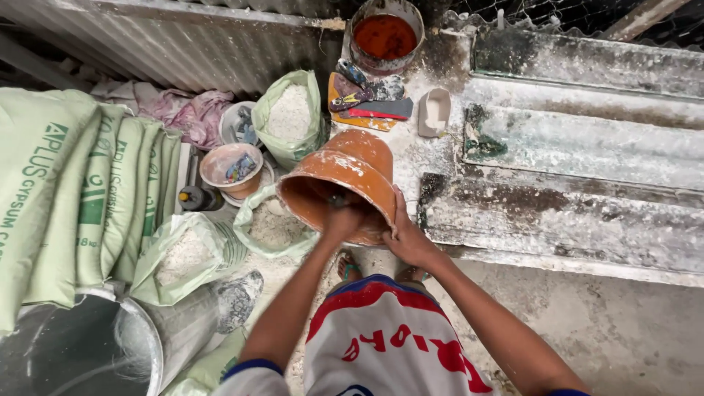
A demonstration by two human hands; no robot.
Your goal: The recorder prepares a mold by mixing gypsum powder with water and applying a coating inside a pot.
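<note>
Head view: one orange bucket (pixel 345 176) lies tipped at the near edge of the powder-dusted workbench (pixel 557 220), its mouth toward the person. The left hand (pixel 343 218) reaches inside the mouth, closed around something I cannot make out. The right hand (pixel 407 238) clasps the bucket's rim, fingers wrapped. Left of the bucket stand three open sacks of white powder (pixel 290 117); beyond it, one tub of red liquid (pixel 385 35). Right of the bucket the bench lies bare.

Orange bucket (pixel 350 176) tipped toward the wearer, left hand (pixel 342 218) reaching inside its mouth, right hand (pixel 408 238) gripping its rim, open sacks of white powder (pixel 290 117) just beside, stacked green bags (pixel 81 191) at left, tub of red liquid (pixel 386 37) above, powder-dusted metal sheets (pixel 579 147) at right.
</note>
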